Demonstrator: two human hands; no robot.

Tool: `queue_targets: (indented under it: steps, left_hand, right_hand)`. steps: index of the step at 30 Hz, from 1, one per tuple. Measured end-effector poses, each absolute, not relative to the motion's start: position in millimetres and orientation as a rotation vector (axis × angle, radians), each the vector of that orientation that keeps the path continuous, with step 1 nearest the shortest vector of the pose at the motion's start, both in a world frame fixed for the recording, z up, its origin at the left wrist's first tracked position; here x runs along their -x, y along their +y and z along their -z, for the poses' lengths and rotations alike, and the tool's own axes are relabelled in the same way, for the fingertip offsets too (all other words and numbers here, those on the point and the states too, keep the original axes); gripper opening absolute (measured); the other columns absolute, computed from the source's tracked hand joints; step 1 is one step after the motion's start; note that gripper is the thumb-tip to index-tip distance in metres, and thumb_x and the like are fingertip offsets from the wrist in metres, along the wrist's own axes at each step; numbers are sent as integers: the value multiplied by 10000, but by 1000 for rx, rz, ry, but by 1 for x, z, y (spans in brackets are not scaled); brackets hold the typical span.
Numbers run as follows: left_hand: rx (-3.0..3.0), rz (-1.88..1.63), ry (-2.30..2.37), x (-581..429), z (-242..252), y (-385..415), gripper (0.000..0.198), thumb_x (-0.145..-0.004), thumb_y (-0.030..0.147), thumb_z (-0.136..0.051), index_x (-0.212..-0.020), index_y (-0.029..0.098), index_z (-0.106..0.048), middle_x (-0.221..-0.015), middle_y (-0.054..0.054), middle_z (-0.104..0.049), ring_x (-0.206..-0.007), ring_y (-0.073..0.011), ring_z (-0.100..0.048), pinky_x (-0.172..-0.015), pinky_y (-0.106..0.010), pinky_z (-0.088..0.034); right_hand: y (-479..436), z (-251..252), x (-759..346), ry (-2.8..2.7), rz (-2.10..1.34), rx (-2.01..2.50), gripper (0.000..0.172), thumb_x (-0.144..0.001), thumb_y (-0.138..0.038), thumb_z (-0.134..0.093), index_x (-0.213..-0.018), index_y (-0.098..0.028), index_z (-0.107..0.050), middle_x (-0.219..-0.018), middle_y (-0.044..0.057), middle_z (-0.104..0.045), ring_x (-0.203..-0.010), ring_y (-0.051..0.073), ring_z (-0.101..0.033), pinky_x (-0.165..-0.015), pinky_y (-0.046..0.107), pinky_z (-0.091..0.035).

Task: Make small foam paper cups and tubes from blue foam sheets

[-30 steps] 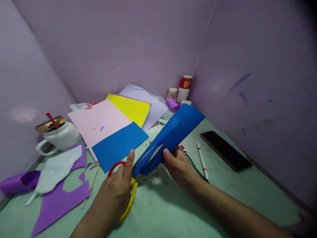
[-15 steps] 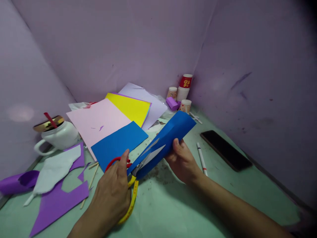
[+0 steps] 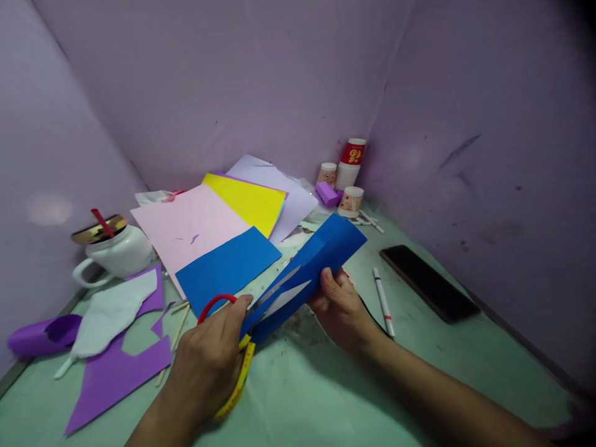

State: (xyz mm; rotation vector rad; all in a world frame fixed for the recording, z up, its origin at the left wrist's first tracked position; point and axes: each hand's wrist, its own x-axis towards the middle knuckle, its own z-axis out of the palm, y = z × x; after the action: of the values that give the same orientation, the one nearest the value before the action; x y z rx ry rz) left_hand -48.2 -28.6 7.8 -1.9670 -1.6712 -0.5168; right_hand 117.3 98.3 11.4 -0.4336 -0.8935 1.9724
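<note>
Blue paper (image 3: 333, 242) slanted above the bench (image 3: 302, 397), long axis running away rightward, right hand (image 3: 342, 310) pinching its right edge, while the left hand (image 3: 212, 354), at the near end, gripped spread scissors (image 3: 284, 300) pointing along it!

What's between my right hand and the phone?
In the head view, a white pen lies between the right hand and the phone; nearer the hand runs a black cord, partly hidden by it.

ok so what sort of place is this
Likely a craft table in a walled corner: the left hand holds scissors, the right hand a blue sheet, and cut purple pieces lie nearby.
</note>
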Motion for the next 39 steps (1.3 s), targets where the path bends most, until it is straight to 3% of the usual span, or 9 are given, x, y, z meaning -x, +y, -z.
queue_targets:
  steps: [5, 11, 17, 22, 24, 27, 39]
  left_hand:
    - [1967, 464, -1725, 49, -6, -28, 493, -753, 10, -374, -1237, 92, -421, -915, -144, -728, -682, -231, -713, -475, -292, -557]
    - [2003, 424, -1738, 46, -6, -29, 490, -799, 15, -346, -1280, 106, -370, -813, -116, -708, -630, -224, -697, -518, -300, -569]
    - [2004, 440, -1828, 49, -7, -31, 684, -751, 30, -381, -1407, 182, -262, -757, -41, -690, -570, -203, -674, -493, -268, -541]
    - [1987, 599, -2032, 48, 1, -29, 747, -743, 59, -423, -1441, 233, -224, -970, -69, -688, -762, -222, -692, -568, -290, -555]
    - [1986, 633, -2088, 47, 4, -28, 732, -768, 68, -420, -1449, 233, -207, -1064, -94, -646, -898, -245, -660, -701, -347, -563]
    - [1973, 592, -2063, 48, 3, -26, 725, -777, 57, -409, -1456, 187, -191, -1048, -123, -594, -964, -286, -588, -829, -466, -520]
    - [1958, 535, -1924, 38, -7, -22, 667, -730, 12, -435, -1380, 101, -312, -1070, -167, -601, -965, -301, -591, -820, -472, -539]
  right_hand:
    - [97, -9, -117, -894, -1972, 457, 591, -714, -480, -750, -1224, -285, -523, -1148, 45, -687, -1074, 264, -634, -904, 438, -526]
    - [95, -5, -115, -874, -1976, 431, 560, -745, -490, -723, -1226, -278, -529, -1191, 48, -672, -1101, 254, -620, -914, 416, -521]
    - [94, -5, -114, -868, -1993, 465, 531, -738, -474, -732, -1196, -286, -539, -1177, 38, -684, -1094, 248, -629, -884, 394, -538]
    - [96, -3, -114, -832, -1993, 444, 539, -759, -467, -717, -1242, -347, -509, -1146, 2, -693, -1050, 232, -649, -887, 412, -539]
    - [97, -1, -114, -831, -1965, 442, 578, -756, -458, -724, -1273, -363, -483, -1170, -4, -680, -1038, 227, -654, -889, 416, -538]
    - [95, 2, -114, -862, -1949, 446, 626, -747, -435, -739, -1303, -351, -465, -1147, 15, -689, -1026, 235, -658, -885, 420, -537]
    - [86, 8, -113, -892, -2005, 439, 616, -763, -419, -730, -1311, -354, -459, -1115, 25, -701, -1011, 237, -665, -858, 389, -550]
